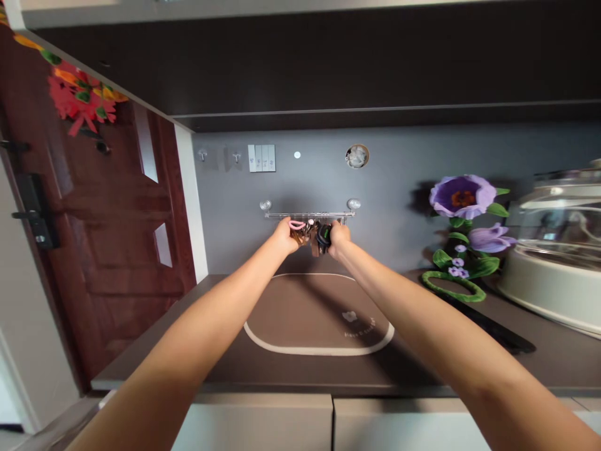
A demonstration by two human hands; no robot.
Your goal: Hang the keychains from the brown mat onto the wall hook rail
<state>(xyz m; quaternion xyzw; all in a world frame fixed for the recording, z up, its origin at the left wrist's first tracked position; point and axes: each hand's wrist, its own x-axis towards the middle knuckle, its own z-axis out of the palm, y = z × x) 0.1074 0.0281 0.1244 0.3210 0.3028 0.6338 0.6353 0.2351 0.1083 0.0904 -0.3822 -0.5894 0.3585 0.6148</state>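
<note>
Both hands reach forward to a clear hook rail (310, 215) on the grey back panel. My left hand (283, 237) is closed at the left side of a bunch of keys (303, 235) with a pink loop (297, 224). At the other side, my right hand (340, 239) closes on a black item (323, 235) bearing a green mark. A brown strip-like piece (315, 241) hangs between the hands. Fingertips are partly hidden behind these items, and whether they hang from the hooks I cannot tell.
Below lies a brown mat (305, 313) with a pale rim on the counter. Purple fabric flowers (462, 197) and a white domed appliance (554, 282) stand right, beside a flat black object (498, 329). A dark cabinet (300, 62) overhangs; a red-brown door (117, 250) is left.
</note>
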